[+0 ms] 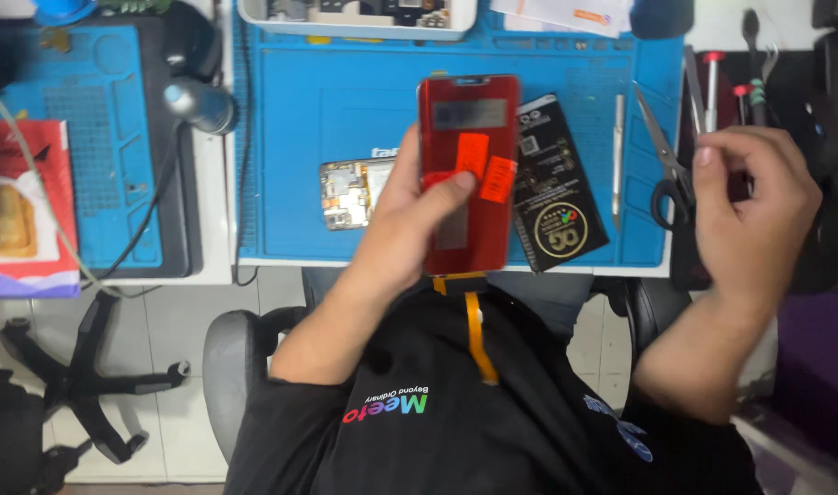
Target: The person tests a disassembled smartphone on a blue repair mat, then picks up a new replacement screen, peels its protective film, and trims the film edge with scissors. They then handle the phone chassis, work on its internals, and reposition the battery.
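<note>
A red phone screen panel (468, 174), covered by a glossy red protective film with two orange pull tabs, is being held upright above the near edge of the blue work mat (346, 92), roughly at the middle of the scene. It is being gripped by the left hand (410, 211), whose thumb is being pressed across the front just beside the orange tabs while the fingers are being wrapped behind, so the panel is being pinched between thumb and fingers. An orange flex ribbon (477, 335) is hanging from the panel's near end down over the person's black shirt. Just right of the panel, a black phone battery (556, 183) is lying tilted on the mat, partly hidden behind the panel's edge. To the left of the hand, an opened phone body (350, 192) with exposed circuitry is lying flat on the mat. The right hand (754, 211) is being held well apart, at the right edge of the mat, with its fingers curled inward and the thumb brought toward the fingertips; whether anything small is being pinched there cannot be told. Close to that hand, scissors (665, 165) with black handles are lying, with a slim metal tool (618, 156) to their left and screwdrivers (712, 87) farther off. At the far edge, a white tray (355, 27) of parts is standing. On the left, a second blue mat (98, 137) and a grey cable (34, 183) are being seen.
</note>
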`<state>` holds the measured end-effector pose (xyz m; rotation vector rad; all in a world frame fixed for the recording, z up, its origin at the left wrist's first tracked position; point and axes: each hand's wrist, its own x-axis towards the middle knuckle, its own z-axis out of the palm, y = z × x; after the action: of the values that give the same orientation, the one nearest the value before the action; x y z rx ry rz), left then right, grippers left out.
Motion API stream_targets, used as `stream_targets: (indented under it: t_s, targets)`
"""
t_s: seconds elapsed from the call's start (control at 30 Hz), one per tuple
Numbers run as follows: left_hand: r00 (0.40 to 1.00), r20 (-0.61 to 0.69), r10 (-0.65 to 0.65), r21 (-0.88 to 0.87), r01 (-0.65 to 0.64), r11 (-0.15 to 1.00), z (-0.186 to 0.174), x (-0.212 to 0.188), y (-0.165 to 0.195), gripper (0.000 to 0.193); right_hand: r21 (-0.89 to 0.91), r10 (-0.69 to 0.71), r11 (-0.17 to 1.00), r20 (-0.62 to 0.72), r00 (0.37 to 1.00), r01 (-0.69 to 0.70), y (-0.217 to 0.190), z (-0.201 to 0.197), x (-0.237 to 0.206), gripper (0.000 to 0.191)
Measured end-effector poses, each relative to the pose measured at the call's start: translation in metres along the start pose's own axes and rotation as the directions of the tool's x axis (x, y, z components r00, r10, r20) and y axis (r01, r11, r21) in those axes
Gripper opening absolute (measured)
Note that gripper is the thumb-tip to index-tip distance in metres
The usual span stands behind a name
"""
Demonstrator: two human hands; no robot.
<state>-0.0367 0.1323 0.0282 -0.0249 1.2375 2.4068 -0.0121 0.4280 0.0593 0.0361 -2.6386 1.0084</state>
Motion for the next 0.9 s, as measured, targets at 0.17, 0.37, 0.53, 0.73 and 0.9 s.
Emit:
stream_targets:
  t_s: [0.17,0.37,0.53,0.73,0.9]
  targets:
    - [0.988,0.125,-0.091,-0.349,0.130,0.928,-0.002,0.018,-0.015,0.058,-0.333,0.072,0.943,0.193,0.979,-0.003,0.016,-0.014,-0.017,0.032]
    - [0.977,0.213,-0.008,-0.414,0.098,0.905,0.004,0.022,-0.025,0.051,-0.264,0.100,0.963,0.161,0.982,-0.055,0.040,-0.017,-0.032,0.031]
    - [0.978,0.205,0.030,-0.421,0.061,0.905,0.006,0.023,-0.028,0.054,-0.333,0.122,0.937,0.014,0.992,-0.111,0.066,-0.040,-0.053,0.028]
    - [0.969,0.239,0.065,-0.427,0.044,0.903,0.008,0.025,-0.038,0.051,-0.290,-0.034,0.956,0.014,0.999,0.037,0.053,-0.032,-0.059,0.026]
    - [0.970,0.232,0.078,-0.366,0.012,0.930,0.009,0.025,-0.042,0.052,-0.033,-0.064,0.997,0.239,0.969,0.074,0.014,-0.001,-0.038,0.029]
